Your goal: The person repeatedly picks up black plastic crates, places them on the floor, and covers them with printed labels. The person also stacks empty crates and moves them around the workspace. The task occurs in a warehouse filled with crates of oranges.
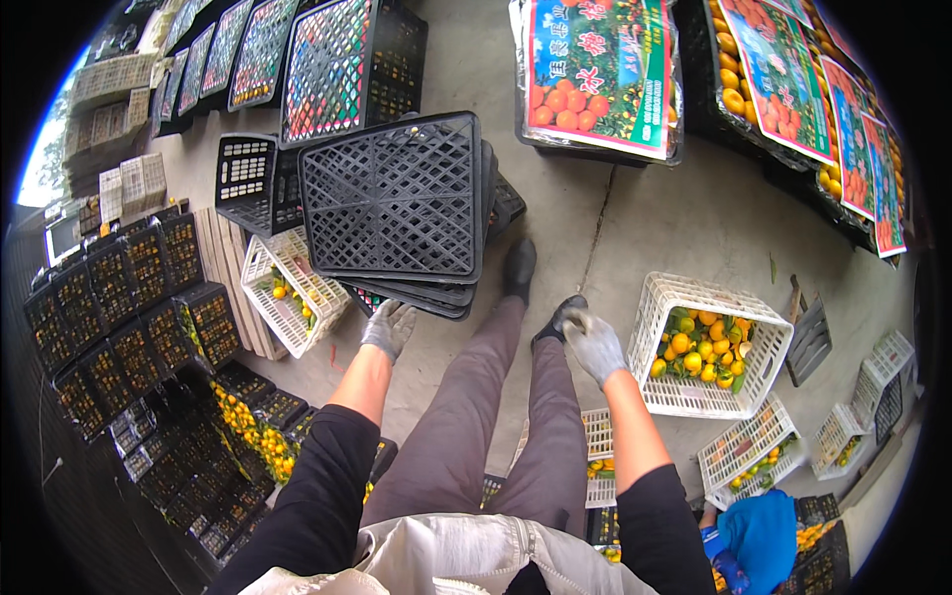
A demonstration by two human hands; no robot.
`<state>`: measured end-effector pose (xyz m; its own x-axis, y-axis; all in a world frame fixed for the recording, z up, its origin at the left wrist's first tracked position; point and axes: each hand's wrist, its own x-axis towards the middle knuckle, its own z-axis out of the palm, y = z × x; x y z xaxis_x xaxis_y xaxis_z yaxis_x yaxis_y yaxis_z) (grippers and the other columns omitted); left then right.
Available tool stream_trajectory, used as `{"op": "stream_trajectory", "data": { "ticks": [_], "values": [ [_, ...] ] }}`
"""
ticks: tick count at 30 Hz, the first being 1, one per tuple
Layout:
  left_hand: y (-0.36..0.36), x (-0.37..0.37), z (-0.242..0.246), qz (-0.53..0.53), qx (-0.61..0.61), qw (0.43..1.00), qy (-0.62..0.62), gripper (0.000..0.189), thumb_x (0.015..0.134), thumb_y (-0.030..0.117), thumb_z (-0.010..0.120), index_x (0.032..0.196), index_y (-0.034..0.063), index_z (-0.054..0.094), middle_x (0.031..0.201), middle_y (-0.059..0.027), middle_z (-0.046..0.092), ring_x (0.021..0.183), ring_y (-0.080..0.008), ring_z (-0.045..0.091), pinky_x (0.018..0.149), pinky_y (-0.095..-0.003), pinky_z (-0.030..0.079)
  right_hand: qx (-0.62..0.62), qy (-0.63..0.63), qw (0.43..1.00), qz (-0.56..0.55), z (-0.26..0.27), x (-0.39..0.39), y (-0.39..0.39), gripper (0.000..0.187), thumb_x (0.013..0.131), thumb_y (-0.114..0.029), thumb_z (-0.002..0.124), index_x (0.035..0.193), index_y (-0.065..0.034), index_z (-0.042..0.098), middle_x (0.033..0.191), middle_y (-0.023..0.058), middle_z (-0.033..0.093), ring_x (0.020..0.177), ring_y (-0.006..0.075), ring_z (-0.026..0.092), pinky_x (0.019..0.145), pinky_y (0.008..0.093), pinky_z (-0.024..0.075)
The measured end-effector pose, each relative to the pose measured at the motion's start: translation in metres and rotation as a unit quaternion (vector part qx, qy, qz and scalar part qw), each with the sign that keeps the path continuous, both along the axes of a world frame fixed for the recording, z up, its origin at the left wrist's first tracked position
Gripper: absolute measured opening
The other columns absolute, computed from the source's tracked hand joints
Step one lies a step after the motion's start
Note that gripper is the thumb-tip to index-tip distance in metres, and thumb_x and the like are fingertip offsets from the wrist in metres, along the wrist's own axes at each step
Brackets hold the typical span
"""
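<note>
My left hand (390, 327), in a light grey work glove, is beside the lower edge of a stack of black plastic lids (394, 201) with lattice openings. Its fingers are apart, and whether they touch the lowest lid I cannot tell. My right hand (593, 343), gloved alike, hangs over my right shoe with its fingers curled; nothing shows in it, though the palm is hidden. To its right stands a white plastic crate (777, 364) with orange citrus fruit (706, 349) and green leaves inside. Beneath and left of the lids is another white crate (260, 320) holding a few fruits.
Filled black crates with printed covers (595, 82) stand ahead and at the upper right. More black crates (327, 82) line the upper left. Stacked fruit crates (134, 320) fill the left side. A black slatted piece (811, 342) lies at right. A person in blue (758, 535) is at lower right.
</note>
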<state>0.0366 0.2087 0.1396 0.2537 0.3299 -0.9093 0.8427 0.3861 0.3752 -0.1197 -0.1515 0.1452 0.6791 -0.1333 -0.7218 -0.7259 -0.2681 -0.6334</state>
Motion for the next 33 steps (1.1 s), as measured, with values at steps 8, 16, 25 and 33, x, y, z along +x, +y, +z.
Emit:
{"op": "stream_trajectory", "data": {
  "ticks": [8, 16, 25, 33],
  "values": [
    [-0.042, 0.01, -0.018, -0.283, 0.097, 0.95, -0.084, 0.032, 0.092, 0.01, 0.061, 0.123, 0.0037, 0.054, 0.099, -0.0065, 0.062, 0.084, -0.0132, 0.059, 0.073, -0.025, 0.051, 0.204, 0.054, 0.965, -0.153, -0.052, 0.139, 0.093, 0.059, 0.087, -0.032, 0.068, 0.13, 0.0062, 0.052, 0.12, 0.0155, 0.064, 0.108, 0.0234, 0.062, 0.09, 0.0317, 0.0483],
    [-0.045, 0.062, 0.025, -0.524, 0.141, 0.832, -0.117, 0.042, 0.093, 0.022, 0.063, 0.127, -0.0004, 0.052, 0.115, -0.0148, 0.062, 0.103, -0.0193, 0.062, 0.09, -0.0314, 0.05, 0.232, 0.075, 0.967, -0.074, -0.012, 0.154, 0.121, 0.051, 0.078, -0.037, 0.077, 0.107, 0.0028, 0.066, 0.095, 0.0153, 0.071, 0.084, 0.0216, 0.068, 0.078, 0.0329, 0.052],
    [0.075, 0.13, 0.218, -0.023, -0.235, 0.951, -0.197, 0.081, 0.09, 0.058, 0.051, 0.144, 0.0002, 0.032, 0.142, -0.0248, 0.043, 0.133, -0.0376, 0.04, 0.11, -0.0507, 0.033, 0.137, -0.41, 0.896, 0.099, 0.156, 0.22, 0.169, 0.028, 0.071, -0.01, 0.063, 0.097, 0.0, 0.063, 0.084, 0.0146, 0.057, 0.082, 0.0319, 0.059, 0.074, 0.0422, 0.0483],
    [0.16, 0.093, 0.353, -0.014, -0.079, 0.947, -0.31, 0.084, 0.087, 0.062, 0.053, 0.142, -0.0008, 0.037, 0.142, -0.0229, 0.044, 0.133, -0.0345, 0.041, 0.11, -0.0471, 0.034, -0.027, -0.561, 0.749, 0.352, 0.214, 0.228, 0.157, 0.013, 0.077, -0.017, 0.057, 0.082, -0.0064, 0.063, 0.075, 0.0047, 0.056, 0.076, 0.0203, 0.059, 0.068, 0.0362, 0.0452]
  ]
}}
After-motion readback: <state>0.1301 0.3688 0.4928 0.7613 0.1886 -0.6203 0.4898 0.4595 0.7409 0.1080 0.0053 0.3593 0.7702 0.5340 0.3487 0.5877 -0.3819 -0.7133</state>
